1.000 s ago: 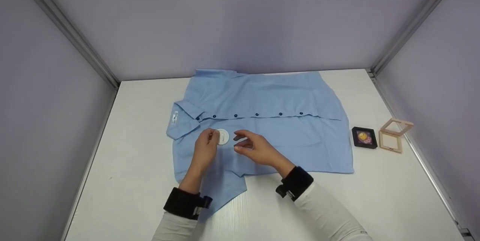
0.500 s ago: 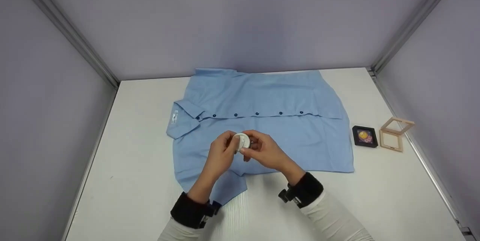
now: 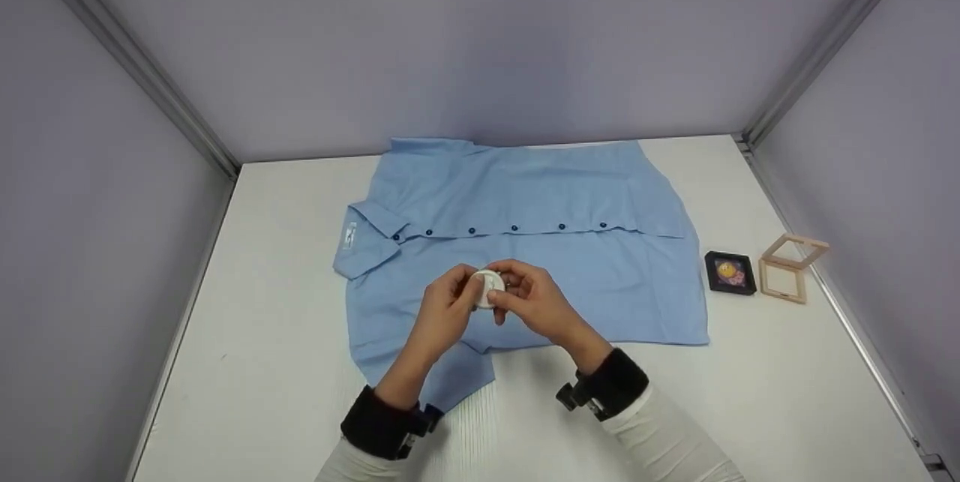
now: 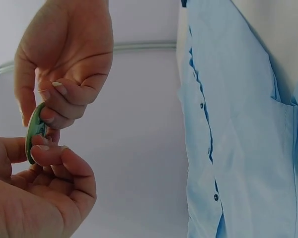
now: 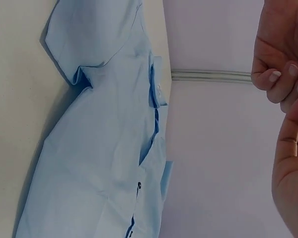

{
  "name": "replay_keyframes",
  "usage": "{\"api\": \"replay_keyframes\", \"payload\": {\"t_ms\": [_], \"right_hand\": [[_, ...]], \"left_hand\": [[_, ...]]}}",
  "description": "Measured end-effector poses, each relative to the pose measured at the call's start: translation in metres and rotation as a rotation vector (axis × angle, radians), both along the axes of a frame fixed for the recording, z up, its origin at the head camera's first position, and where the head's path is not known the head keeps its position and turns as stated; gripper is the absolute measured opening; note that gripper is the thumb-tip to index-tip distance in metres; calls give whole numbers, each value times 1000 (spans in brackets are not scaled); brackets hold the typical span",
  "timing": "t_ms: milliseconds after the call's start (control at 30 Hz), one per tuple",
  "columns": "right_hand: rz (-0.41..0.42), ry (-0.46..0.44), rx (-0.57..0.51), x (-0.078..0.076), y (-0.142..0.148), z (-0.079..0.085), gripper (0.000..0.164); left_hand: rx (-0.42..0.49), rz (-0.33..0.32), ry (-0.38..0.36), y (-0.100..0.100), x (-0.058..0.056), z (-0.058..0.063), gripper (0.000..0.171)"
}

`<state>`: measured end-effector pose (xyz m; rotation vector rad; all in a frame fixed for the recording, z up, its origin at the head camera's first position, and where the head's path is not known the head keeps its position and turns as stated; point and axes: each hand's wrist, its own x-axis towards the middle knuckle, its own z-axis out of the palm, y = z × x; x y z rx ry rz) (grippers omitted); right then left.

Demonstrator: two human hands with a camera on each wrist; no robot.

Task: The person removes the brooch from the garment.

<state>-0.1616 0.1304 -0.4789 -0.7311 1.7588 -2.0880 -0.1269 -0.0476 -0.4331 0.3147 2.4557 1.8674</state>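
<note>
A small round white badge [image 3: 489, 284], with what looks like a pin on the face turned up, is held between both hands over the shirt. My left hand [image 3: 448, 309] pinches its left side, the thumb lying on that face. From the other side my right hand [image 3: 537, 303] pinches it, thumb on the near right edge. Seen edge-on in the left wrist view, the badge [image 4: 34, 133] has a greenish rim. Beneath lies a light blue short-sleeved shirt [image 3: 585, 279], collar to the left, dark buttons down its front. In the right wrist view the badge is out of sight.
On the white table [image 3: 262, 302], right of the shirt, lie a black square frame [image 3: 730, 273] with a colourful picture and an opened light wooden frame [image 3: 782, 281]. Grey panel walls [image 3: 480, 40] enclose the back and both sides.
My left hand has carried the badge to the right and slightly nearer. My right hand, apart from it a second ago, has closed on its right edge. The shirt has stayed put.
</note>
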Motion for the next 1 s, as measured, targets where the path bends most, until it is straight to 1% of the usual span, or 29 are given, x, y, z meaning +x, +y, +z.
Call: {"api": "replay_keyframes", "payload": {"t_ms": [100, 167, 467, 767, 1000], "right_hand": [[-6, 7, -15, 1, -1, 0, 37], [-11, 17, -26, 1, -1, 0, 36], [-9, 12, -86, 1, -1, -2, 30], [-9, 14, -79, 0, -1, -2, 26], [-3, 2, -95, 0, -1, -2, 26]], "left_hand": [[10, 1, 11, 1, 5, 13, 20], [11, 3, 15, 1, 6, 15, 19], [20, 0, 16, 1, 6, 14, 20], [15, 7, 19, 2, 9, 17, 19], [9, -2, 34, 3, 8, 16, 19]]}}
